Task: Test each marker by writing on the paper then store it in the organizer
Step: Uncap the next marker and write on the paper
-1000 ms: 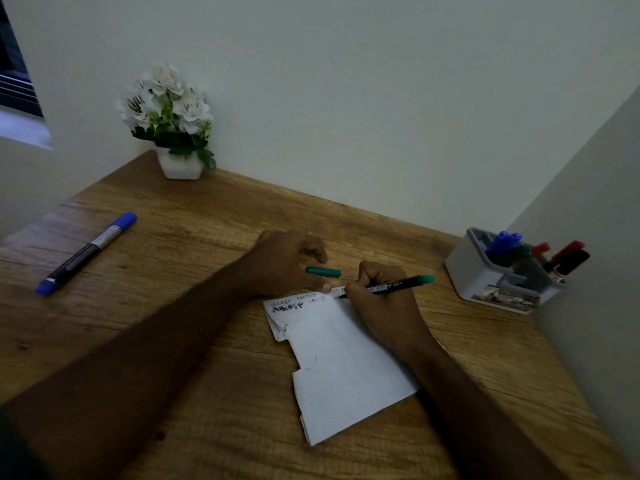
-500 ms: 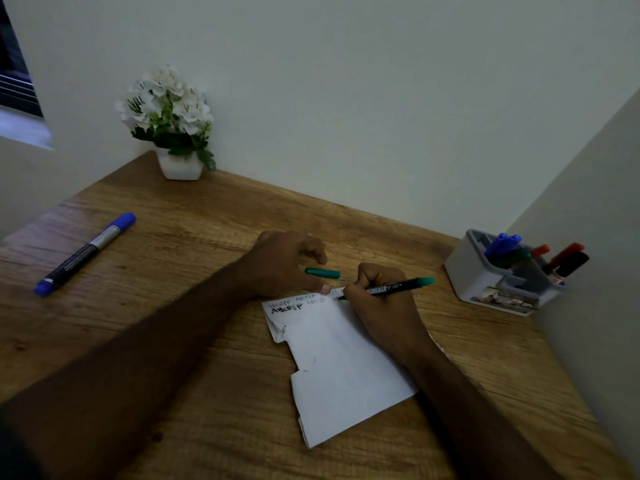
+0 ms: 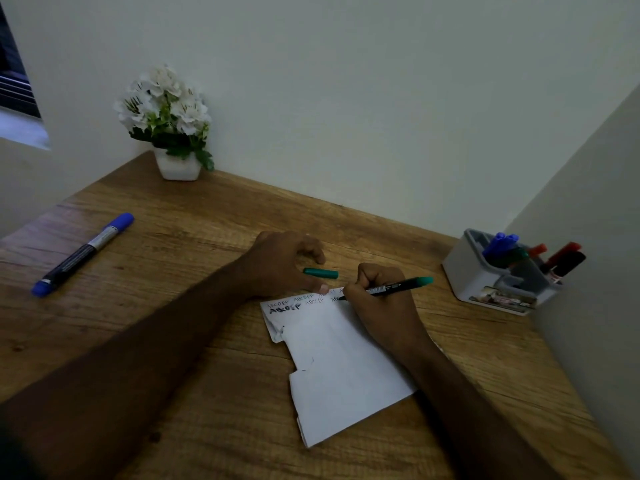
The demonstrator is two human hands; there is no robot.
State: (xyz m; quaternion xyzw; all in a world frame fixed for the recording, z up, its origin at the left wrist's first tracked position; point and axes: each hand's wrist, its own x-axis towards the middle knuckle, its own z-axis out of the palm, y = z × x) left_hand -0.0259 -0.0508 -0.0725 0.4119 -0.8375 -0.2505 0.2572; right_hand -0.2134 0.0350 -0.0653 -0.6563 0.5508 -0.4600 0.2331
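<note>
The right hand (image 3: 381, 306) is gripping the green marker (image 3: 398, 288), tip seemingly writing at the paper (image 3: 339, 368) top, while the left hand (image 3: 280, 265), loosely spread and holding nothing, is pinning it, so the loose cap (image 3: 321, 273) risks being knocked away, far from the organizer (image 3: 464, 268).

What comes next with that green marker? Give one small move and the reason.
Probably finish the letters, then lift the green marker and recap it. The right hand has its tip on the paper mid-line, while the left hand pins the sheet's top edge, with the green cap at its fingers. The organizer waits to the right.
</note>
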